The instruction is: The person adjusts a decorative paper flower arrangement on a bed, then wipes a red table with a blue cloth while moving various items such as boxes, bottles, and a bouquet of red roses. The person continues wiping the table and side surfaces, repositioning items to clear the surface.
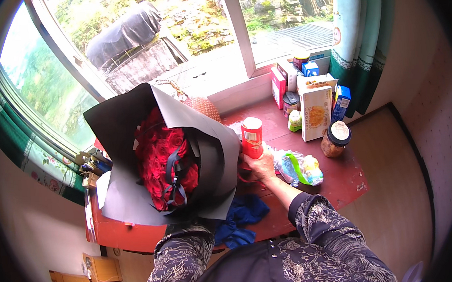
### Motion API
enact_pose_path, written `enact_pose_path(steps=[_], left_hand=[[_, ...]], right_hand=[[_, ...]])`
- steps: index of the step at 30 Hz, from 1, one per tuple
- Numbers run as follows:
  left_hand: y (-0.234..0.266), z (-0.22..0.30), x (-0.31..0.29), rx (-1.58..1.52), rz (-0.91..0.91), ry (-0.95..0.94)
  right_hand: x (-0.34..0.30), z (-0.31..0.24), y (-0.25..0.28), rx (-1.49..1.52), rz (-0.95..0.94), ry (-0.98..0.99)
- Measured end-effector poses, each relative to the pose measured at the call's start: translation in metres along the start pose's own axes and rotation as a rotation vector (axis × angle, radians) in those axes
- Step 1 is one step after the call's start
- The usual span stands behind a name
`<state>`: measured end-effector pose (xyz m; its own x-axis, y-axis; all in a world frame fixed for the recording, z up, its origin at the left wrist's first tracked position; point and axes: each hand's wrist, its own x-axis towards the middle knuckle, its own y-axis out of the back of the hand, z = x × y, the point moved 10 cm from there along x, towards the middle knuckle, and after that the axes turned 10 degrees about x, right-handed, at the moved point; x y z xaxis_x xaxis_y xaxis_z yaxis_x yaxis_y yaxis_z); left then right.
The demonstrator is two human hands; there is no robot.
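A large bouquet of red roses [157, 160] in black wrapping paper [219, 152] fills the left middle, tilted toward me. My left sleeve runs up beneath it, and the bouquet hides my left hand. A dark ribbon with pale edges [174, 178] lies across the roses. My right hand [261, 165] is at the bouquet's right edge, its fingers closed around the lower part of a red canister [252, 138] with a whitish lid. The canister is upright; some fingertips are hidden. Beside this hand lies a clear plastic bag with a green strip [297, 168].
A red table [337, 183] stands under the window. At its back right are a cookie box [316, 112], several small boxes and jars, and a dark-lidded jar [335, 139]. Blue cloth [241, 217] lies at the near edge. A woven reddish-brown object [203, 109] sits behind the bouquet.
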<state>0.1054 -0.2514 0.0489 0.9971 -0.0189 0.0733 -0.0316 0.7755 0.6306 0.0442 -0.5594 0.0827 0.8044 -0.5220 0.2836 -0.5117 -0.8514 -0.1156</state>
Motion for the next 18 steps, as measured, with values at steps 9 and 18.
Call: enact_pose_path(steps=[9,18], left_hand=[[0.002,0.004,0.118,0.023,0.118,0.040],[-0.022,-0.015,0.150,0.036,0.085,0.093]], right_hand=[[-0.054,0.074,-0.048,0.311,0.073,-0.345],[-0.068,0.052,-0.052,0.196,0.033,-0.427]])
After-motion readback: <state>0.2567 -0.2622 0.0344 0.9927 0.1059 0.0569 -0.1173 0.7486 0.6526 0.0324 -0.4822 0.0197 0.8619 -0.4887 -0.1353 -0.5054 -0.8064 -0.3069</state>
